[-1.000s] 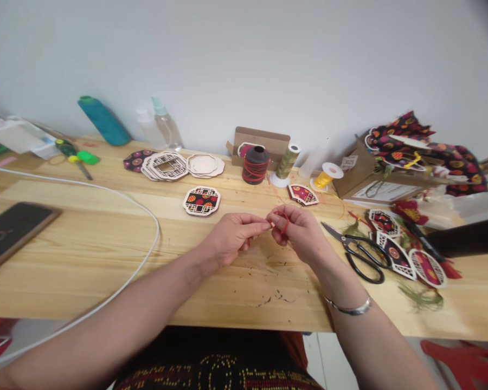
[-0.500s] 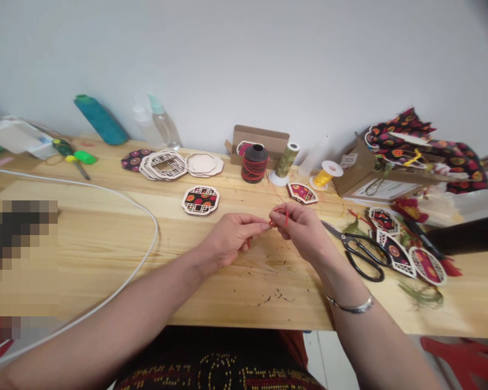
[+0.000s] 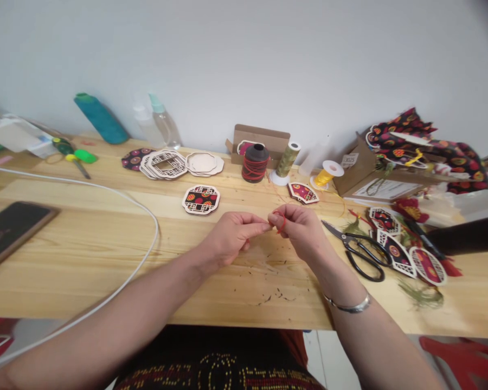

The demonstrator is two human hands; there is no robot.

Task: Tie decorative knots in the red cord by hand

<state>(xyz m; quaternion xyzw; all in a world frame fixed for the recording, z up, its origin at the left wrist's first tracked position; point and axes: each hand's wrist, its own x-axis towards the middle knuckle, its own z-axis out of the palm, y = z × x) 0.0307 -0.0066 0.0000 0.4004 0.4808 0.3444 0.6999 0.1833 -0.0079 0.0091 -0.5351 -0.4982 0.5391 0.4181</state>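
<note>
A loop of red cord (image 3: pixel 281 222) shows at the fingertips of my right hand (image 3: pixel 295 228), whose thumb and forefinger pinch it. Opposite, my left hand (image 3: pixel 236 235) is closed too, its thumb and forefinger pinching the cord where the two hands' tips nearly meet. Most of the cord is hidden by my fingers. Beyond my hands stands a spool of red cord (image 3: pixel 255 164). An octagonal wooden piece with patterned fabric (image 3: pixel 200 200) lies beyond my left hand, and black-handled scissors (image 3: pixel 364 252) rest just right of my right wrist.
A white cable (image 3: pixel 154 216) curves across the left side, near a phone (image 3: pixel 14 230). Along the wall stand a teal thread cone (image 3: pixel 101 119), a spray bottle (image 3: pixel 165 123), stacked wooden frames (image 3: pixel 162 164), a yellow spool (image 3: pixel 324 176) and a cardboard box (image 3: pixel 352 173). Ornaments (image 3: pixel 395 253) lie at right.
The red cord's loop at my right fingertips has shifted and hangs slightly lower. The cord end below my left fingers shows less. My hands have stayed nearly in place.
</note>
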